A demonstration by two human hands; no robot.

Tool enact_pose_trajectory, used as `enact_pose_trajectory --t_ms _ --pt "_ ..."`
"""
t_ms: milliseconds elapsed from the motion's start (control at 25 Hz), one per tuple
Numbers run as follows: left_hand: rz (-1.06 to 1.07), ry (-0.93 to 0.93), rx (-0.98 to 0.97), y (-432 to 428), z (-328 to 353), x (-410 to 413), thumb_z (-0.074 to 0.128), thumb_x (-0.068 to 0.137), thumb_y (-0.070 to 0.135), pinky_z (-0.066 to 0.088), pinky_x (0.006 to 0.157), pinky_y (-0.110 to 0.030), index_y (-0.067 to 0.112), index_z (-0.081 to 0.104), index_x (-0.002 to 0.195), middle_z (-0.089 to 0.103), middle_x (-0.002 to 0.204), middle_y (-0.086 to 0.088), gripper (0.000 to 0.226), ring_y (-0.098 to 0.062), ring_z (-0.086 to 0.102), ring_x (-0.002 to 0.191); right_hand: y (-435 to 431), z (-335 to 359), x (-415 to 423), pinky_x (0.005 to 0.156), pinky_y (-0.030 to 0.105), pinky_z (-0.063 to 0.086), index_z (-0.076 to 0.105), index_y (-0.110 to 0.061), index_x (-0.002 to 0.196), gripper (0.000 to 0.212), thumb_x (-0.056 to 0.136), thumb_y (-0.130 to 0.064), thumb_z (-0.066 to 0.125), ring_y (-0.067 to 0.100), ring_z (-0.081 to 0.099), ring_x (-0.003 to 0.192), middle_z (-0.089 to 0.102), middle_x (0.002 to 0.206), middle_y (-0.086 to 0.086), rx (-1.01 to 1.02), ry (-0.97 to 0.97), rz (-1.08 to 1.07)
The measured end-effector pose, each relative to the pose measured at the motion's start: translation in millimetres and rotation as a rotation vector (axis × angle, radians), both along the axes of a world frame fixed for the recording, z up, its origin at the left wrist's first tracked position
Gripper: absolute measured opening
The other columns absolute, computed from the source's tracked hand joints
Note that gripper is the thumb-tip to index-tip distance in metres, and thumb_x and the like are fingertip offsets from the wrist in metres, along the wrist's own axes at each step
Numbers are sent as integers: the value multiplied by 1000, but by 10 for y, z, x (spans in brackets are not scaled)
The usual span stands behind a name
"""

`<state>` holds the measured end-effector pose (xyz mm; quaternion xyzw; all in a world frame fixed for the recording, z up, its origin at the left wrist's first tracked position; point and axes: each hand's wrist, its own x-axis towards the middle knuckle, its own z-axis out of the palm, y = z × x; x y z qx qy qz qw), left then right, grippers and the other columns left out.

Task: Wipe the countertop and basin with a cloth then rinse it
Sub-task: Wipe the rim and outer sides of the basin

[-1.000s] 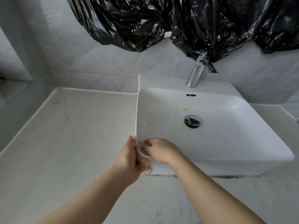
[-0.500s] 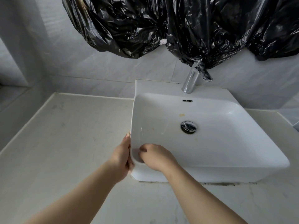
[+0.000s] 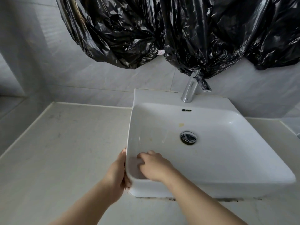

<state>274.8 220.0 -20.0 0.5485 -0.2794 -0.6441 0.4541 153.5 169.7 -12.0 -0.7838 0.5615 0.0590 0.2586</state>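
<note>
While the right hand (image 3: 154, 166) is reaching into the basin (image 3: 211, 189), its curled fingers (image 3: 143, 158) are pressing the inner corner; any cloth beneath them, and its axis, cannot be told. Left hand (image 3: 116, 172) is lying flat against the outer wall just opposite those fingers, gripping nothing. Right hand is sitting deeper than before

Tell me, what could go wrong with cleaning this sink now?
1. The black plastic hangs right over the tap, so it may get wet or be in the way when rinsing.
2. The right hand is in the near-left corner of the basin, so the yellowish stains by the drain might get missed.
3. The dark grime under the basin's front edge is easy to skip.
</note>
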Motion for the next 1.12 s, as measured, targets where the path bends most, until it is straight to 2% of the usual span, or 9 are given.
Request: enact_pose_trajectory --t_ms 120,200,320,400,480,560,760,960,1120 --pt "-4 -70 -54 -159 7 39 32 98 47 44 43 -22 27 61 98 67 67 0 36 -14 62 52 -234 -91 13 105 41 31 32 -26 142 48 95 -26 39 28 29 135 29 149 3 -121 49 68" --pt "1 -122 -134 -434 41 116 38 93 55 57 74 -38 36 58 116 70 103 -1 36 -18 68 89 -347 -146 49 110 42 24 23 -23 147 53 97 -24 38 26 17 142 18 156 0 -162 47 73" --pt "3 -131 -109 -571 39 196 42 82 63 45 92 -59 36 57 120 68 111 -3 49 -26 65 100 -372 -220 60 115 42 12 16 -23 150 53 99 -22 32 25 4 146 11 159 -3 -175 55 76" --pt "-24 -153 -85 -461 31 157 39 89 59 46 91 -58 39 58 117 70 105 -2 39 -30 66 97 -366 -232 63 116 42 7 17 -22 150 53 99 -20 32 25 1 146 10 159 -3 -185 45 77" --pt "-59 -218 -99 -398 63 157 33 96 53 51 62 -44 36 61 110 72 86 -1 35 -34 65 73 -387 -235 92 115 39 9 19 -19 149 54 97 -19 33 23 4 146 14 158 -2 -201 15 66" --pt "-59 -295 -114 -587 96 162 32 96 52 38 45 -28 28 61 104 65 67 -7 39 -25 53 51 -397 -231 123 114 37 12 20 -17 149 54 97 -18 33 22 8 146 17 157 -2 -208 3 58" --pt "-52 -18 -86 -777 -34 259 36 95 52 36 83 -48 26 67 99 63 106 -26 41 -33 57 89 -371 -220 91 115 36 12 17 -22 150 54 99 -21 31 22 8 146 12 158 -6 -151 -16 34" --pt "-62 -8 76 -512 -189 354 21 96 55 30 44 -26 16 59 75 44 49 -10 58 -21 40 39 -398 -222 98 113 35 15 21 -22 149 53 98 -21 33 20 11 145 17 157 -7 -173 -58 28" --pt "-29 103 -21 -734 -155 280 42 96 34 53 70 -37 9 52 124 63 109 -24 39 -34 64 90 -384 -223 73 114 36 13 18 -24 150 52 100 -26 32 19 9 145 13 158 -8 -141 -42 24"
